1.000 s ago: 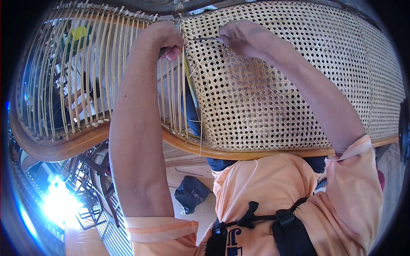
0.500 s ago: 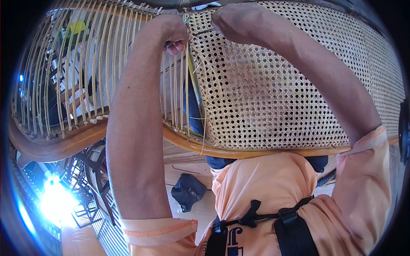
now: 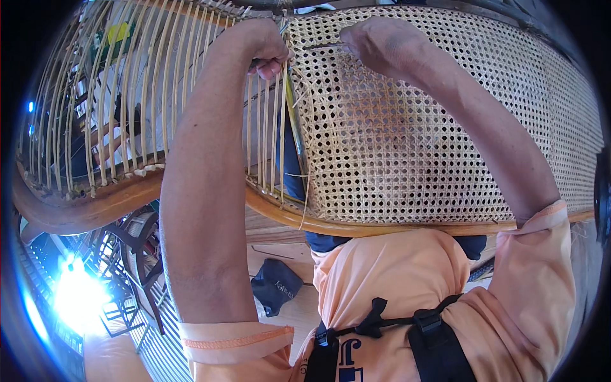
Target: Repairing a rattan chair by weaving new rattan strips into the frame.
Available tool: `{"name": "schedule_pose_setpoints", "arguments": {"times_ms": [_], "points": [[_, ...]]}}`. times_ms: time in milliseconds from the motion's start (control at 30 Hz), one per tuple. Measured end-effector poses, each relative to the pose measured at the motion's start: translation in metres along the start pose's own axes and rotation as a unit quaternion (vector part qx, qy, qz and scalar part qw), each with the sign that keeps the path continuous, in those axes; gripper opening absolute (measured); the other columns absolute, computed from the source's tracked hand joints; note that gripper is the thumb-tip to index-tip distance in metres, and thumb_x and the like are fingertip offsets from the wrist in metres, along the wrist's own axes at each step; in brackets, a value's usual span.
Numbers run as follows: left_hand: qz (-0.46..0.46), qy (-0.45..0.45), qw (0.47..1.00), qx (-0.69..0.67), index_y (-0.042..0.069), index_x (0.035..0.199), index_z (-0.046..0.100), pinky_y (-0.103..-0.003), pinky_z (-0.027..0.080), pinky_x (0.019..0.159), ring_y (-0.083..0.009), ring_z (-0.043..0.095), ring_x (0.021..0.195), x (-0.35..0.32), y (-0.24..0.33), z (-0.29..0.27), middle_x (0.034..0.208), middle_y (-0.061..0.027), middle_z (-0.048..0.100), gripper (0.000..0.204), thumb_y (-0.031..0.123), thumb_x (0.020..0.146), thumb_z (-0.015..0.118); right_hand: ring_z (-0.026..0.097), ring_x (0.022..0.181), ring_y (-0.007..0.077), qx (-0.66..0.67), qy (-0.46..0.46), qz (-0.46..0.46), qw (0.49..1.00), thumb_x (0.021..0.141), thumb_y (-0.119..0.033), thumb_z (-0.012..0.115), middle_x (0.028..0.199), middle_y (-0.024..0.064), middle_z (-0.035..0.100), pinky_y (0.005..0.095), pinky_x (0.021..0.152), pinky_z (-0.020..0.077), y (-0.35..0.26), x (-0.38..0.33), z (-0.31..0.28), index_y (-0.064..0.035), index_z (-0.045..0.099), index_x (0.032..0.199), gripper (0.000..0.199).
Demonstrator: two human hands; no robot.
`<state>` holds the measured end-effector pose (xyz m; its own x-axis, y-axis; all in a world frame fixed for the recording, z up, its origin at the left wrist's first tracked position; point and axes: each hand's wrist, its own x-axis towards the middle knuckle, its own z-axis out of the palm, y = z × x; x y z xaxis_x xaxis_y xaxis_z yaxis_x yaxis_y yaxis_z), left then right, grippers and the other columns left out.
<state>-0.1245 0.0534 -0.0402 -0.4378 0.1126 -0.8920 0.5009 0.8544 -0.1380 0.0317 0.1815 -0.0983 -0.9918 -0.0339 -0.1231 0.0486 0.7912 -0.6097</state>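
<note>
**Reaching across a wooden frame (image 3: pixel 369 226)**

Covered at right with woven mesh (image 3: pixel 407 153), strung at left with bare strands (image 3: pixel 283 127). With the left hand (image 3: pixel 268 48), bent in beside the mesh's upper left edge, curling fingers inward; cannot tell around what. With the right hand (image 3: pixel 380 46), above the mesh near its top, clamping in the fingers a slim tool (image 3: pixel 326 46), pointed left from the fingertips, ending just short of the left hand.

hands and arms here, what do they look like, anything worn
The left hand and right hand are bare, with no gloves visible; the forearms are bare too. The sleeves are short and peach, the left hem finished with orange stitching.
</note>
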Motion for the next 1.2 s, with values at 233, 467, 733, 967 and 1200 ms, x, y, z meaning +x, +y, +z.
{"name": "schedule_pose_setpoints", "arguments": {"times_ms": [233,467,733,967,1200], "points": [[0.006,-0.012,1.000,0.018,0.003,0.064,0.061,-0.028,0.039,0.039,-0.0116,0.052,0.043,0.002,0.004,0.000,0.054,-0.0047,0.058,0.024,0.019,0.082,0.060,0.065,0.073,0.0253,-0.177,-0.167,-0.181,0.953,0.084,-0.023,0.048,0.085,0.0124,0.064,0.0367,0.060,0.0509,0.042,0.034,0.016,-0.0069,0.062,0.083,0.021],[0.004,0.016,1.000,-0.010,0.004,0.071,0.060,-0.029,0.041,0.040,-0.0112,0.058,0.048,-0.002,0.005,0.004,0.059,-0.0021,0.060,0.024,0.024,0.085,0.060,0.061,0.073,0.0386,-0.050,-0.091,-0.150,0.983,0.091,-0.032,0.041,0.076,0.0198,0.061,0.0456,0.067,0.0485,0.043,0.026,0.007,-0.0026,0.057,0.088,0.034],[0.024,0.013,0.999,-0.022,0.004,0.072,0.059,-0.030,0.042,0.041,-0.0117,0.058,0.049,-0.001,0.009,0.002,0.059,-0.0013,0.060,0.025,0.024,0.087,0.059,0.062,0.074,0.0349,-0.030,-0.065,-0.103,0.992,0.088,-0.025,0.046,0.077,0.0172,0.063,0.0426,0.064,0.0496,0.062,0.018,0.041,-0.0043,0.059,0.076,0.027],[0.036,-0.004,0.999,-0.032,0.005,0.071,0.059,-0.029,0.042,0.041,-0.0119,0.057,0.049,-0.004,-0.001,-0.001,0.058,-0.0025,0.059,0.024,0.023,0.086,0.059,0.045,0.047,0.0235,0.003,-0.039,0.035,0.999,0.095,-0.031,0.045,0.058,0.0146,0.046,0.0401,0.048,0.0407,-0.012,-0.009,0.000,-0.0070,0.053,0.087,0.026],[-0.042,0.037,0.995,0.087,0.006,0.062,0.067,-0.037,0.044,0.052,-0.0208,0.056,0.055,-0.029,0.019,-0.008,0.061,-0.0096,0.060,0.011,0.012,0.068,0.060,0.055,0.055,0.0270,0.087,-0.066,0.055,0.992,0.094,-0.030,0.046,0.065,0.0144,0.054,0.0393,0.056,0.0465,-0.009,-0.005,0.007,-0.0070,0.054,0.092,0.025]]}}
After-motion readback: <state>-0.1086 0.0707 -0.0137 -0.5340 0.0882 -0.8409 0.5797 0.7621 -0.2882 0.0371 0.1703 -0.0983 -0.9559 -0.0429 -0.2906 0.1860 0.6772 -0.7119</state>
